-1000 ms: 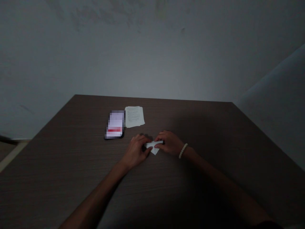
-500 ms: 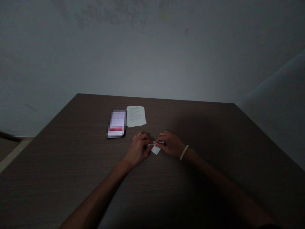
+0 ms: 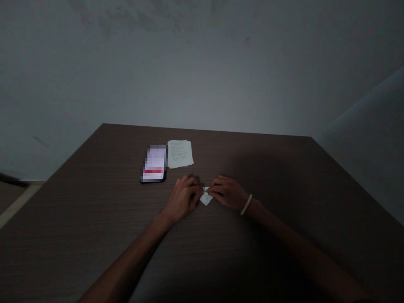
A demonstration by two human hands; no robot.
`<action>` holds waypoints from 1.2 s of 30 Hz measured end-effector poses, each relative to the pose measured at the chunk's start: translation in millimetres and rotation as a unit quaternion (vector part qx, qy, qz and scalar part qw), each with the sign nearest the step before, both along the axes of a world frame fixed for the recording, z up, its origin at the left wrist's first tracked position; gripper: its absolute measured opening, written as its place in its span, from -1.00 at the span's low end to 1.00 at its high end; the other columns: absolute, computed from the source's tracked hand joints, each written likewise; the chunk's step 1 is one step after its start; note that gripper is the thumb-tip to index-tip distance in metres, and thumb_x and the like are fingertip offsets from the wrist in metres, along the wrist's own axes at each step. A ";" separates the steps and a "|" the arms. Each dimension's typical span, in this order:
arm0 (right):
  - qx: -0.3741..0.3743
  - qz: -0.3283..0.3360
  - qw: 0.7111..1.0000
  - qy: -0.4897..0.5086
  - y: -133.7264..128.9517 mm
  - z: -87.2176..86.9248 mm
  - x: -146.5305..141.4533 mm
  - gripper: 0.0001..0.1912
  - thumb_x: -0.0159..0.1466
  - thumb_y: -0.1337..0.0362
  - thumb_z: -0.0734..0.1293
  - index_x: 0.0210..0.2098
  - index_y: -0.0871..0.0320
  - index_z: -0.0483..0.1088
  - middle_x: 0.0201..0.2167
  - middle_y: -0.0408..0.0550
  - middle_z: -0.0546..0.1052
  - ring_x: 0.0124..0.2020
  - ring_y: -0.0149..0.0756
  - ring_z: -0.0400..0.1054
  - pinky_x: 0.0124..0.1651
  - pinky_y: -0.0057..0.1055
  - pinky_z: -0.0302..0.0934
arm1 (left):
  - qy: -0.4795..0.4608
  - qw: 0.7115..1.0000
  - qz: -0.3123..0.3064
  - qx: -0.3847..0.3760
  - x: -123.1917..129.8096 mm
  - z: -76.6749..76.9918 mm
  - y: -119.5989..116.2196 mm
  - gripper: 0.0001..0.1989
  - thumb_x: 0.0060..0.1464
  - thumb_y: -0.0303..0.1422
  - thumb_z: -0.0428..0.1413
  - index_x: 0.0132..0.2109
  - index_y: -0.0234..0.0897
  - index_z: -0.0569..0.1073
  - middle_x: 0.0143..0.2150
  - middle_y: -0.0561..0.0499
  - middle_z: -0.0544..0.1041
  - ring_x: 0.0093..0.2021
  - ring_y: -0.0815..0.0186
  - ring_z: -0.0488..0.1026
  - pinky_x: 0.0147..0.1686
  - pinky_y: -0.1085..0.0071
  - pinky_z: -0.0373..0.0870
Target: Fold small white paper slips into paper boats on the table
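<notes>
A small folded piece of printed paper [image 3: 206, 198] lies on the dark wooden table, one pointed corner towards me. My left hand [image 3: 184, 195] pinches its left side between thumb and fingers. On the other side, my right hand [image 3: 229, 192] has its fingers closed on the paper's right part. The fingertips cover both side edges, so only the middle and the near point show. A beaded bracelet [image 3: 246, 204] circles my right wrist.
Beyond my left hand, a stack of square printed papers [image 3: 180, 153] lies flat. Beside it on the left rests a phone [image 3: 154, 164] with a lit, blurred screen. The table [image 3: 132, 235] meets a grey wall [image 3: 202, 75] at its far edge.
My right hand has shifted slightly right and towards me, its fingers now lower and flatter on the paper. The paper's raised right edge no longer shows. My left hand has barely moved.
</notes>
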State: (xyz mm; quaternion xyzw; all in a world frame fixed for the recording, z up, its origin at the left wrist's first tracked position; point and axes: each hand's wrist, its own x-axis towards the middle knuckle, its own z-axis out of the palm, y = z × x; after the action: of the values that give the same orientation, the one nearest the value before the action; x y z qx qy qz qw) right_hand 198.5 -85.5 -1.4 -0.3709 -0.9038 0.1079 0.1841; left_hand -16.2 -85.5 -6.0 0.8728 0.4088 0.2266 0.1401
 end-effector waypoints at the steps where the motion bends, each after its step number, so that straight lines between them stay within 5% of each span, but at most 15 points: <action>1: 0.005 0.001 1.000 -0.008 -0.4 -0.2 -0.3 -0.83 0.35 0.28 0.26 -0.23 0.13 0.51 -0.30 -0.05 0.49 -0.21 -0.29 0.29 -0.13 -0.37 0.18 | 0.000 1.000 -0.006 0.001 -0.1 0.0 0.1 -0.83 0.20 -0.35 0.06 -0.24 -0.20 0.56 -0.20 -0.05 0.47 -0.13 0.15 0.29 -0.21 0.24 0.19; 10: 0.048 0.015 0.995 -0.083 -4.9 2.6 2.6 -0.80 0.37 0.32 0.22 -0.20 0.08 0.49 -0.25 -0.04 0.47 -0.21 -0.27 0.26 -0.19 -0.36 0.15 | 0.038 0.997 -0.068 0.009 -7.5 6.1 0.8 -0.77 0.19 -0.43 0.01 -0.15 -0.17 0.56 -0.16 -0.07 0.41 -0.14 0.17 0.29 -0.19 0.25 0.20; 20: 0.019 -0.003 0.999 -0.038 -15.6 3.4 7.0 -0.76 0.32 0.32 0.26 -0.04 0.06 0.46 -0.18 -0.01 0.44 -0.15 -0.23 0.26 -0.08 -0.29 0.17 | 0.064 0.994 -0.085 0.028 -12.8 6.5 0.0 -0.74 0.17 -0.42 0.00 -0.08 -0.17 0.54 -0.12 -0.08 0.39 -0.12 0.15 0.29 -0.15 0.21 0.23; 27: -0.044 -0.150 0.985 0.068 -10.4 0.3 -11.5 -0.90 0.24 0.28 0.38 -0.40 0.13 0.51 -0.35 -0.08 0.49 -0.26 -0.30 0.31 -0.10 -0.34 0.18 | 0.061 0.993 -0.091 0.045 -12.1 6.6 -1.5 -0.73 0.17 -0.43 0.00 -0.07 -0.17 0.54 -0.14 -0.10 0.40 -0.13 0.14 0.29 -0.16 0.21 0.22; 36: -0.054 -0.272 0.956 0.096 -12.6 -5.7 -30.4 -0.94 0.09 0.32 0.45 -0.50 0.11 0.50 -0.42 -0.08 0.50 -0.31 -0.26 0.30 -0.16 -0.31 0.15 | 0.066 0.992 -0.092 0.056 -12.5 4.8 -1.7 -0.70 0.17 -0.43 0.00 -0.02 -0.15 0.52 -0.12 -0.10 0.40 -0.12 0.14 0.29 -0.16 0.20 0.24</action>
State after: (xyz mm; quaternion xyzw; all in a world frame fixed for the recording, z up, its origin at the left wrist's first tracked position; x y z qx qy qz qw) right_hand 168.0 -98.1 -7.1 -0.5997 -0.7401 0.1372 0.2717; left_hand -28.7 -87.2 -1.3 0.9263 0.3221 0.1769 0.0838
